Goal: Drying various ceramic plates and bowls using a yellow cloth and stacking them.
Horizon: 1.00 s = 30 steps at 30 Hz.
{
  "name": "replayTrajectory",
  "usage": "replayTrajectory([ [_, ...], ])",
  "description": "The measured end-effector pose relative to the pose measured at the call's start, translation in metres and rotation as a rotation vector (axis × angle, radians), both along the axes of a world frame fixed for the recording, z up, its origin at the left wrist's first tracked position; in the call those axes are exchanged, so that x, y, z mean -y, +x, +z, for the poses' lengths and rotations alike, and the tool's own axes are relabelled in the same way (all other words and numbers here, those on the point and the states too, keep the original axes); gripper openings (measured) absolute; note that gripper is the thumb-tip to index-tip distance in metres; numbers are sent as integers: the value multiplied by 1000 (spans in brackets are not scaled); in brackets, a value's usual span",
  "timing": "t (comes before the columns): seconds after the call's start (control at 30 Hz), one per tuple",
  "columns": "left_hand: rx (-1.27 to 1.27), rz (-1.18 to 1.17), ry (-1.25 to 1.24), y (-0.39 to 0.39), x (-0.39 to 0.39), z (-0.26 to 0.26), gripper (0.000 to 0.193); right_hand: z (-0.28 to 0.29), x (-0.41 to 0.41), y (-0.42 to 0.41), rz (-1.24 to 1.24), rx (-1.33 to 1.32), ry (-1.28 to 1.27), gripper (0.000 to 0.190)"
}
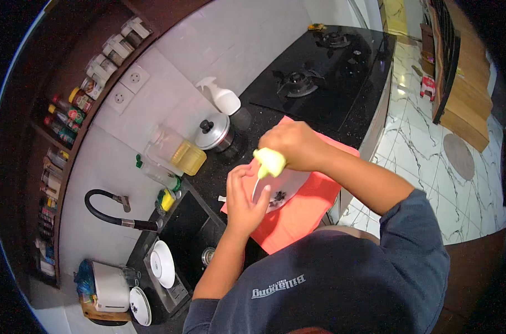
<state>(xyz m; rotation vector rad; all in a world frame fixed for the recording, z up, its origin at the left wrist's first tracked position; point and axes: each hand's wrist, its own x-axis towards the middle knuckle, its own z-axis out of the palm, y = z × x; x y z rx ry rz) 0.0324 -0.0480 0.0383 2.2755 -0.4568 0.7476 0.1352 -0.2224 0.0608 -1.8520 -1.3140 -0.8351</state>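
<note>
My left hand grips the near-left rim of a white plate with a dark printed motif, the thumb over its face. My right hand is closed around a bright yellow cloth or soft sponge, which hangs over the plate's upper left part. The yellow piece is slightly blurred, and whether it touches the plate cannot be told. Beneath the plate a coral-red cloth lies spread on the black countertop. The right forearm and hand cover part of the plate's far side.
A lidded pot, a spray bottle and a jug of yellowish liquid stand along the wall. The black faucet arches beside the sink. A white bowl rests on its edge. The gas hob lies beyond.
</note>
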Motion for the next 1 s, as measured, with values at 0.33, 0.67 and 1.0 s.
replayTrajectory([
  [0.33, -168, -26, -68, 9, 10, -13, 25, -24, 6, 6, -20, -122, 170, 30],
  [0.67, -26, -115, -241, -12, -7, -41, 24, -144, -8, 6, 201, -1224, 955, 40],
  [1.0, -34, -140, -186, -16, -18, -10, 43, -10, 4, -3, 45, -58, 68, 27],
])
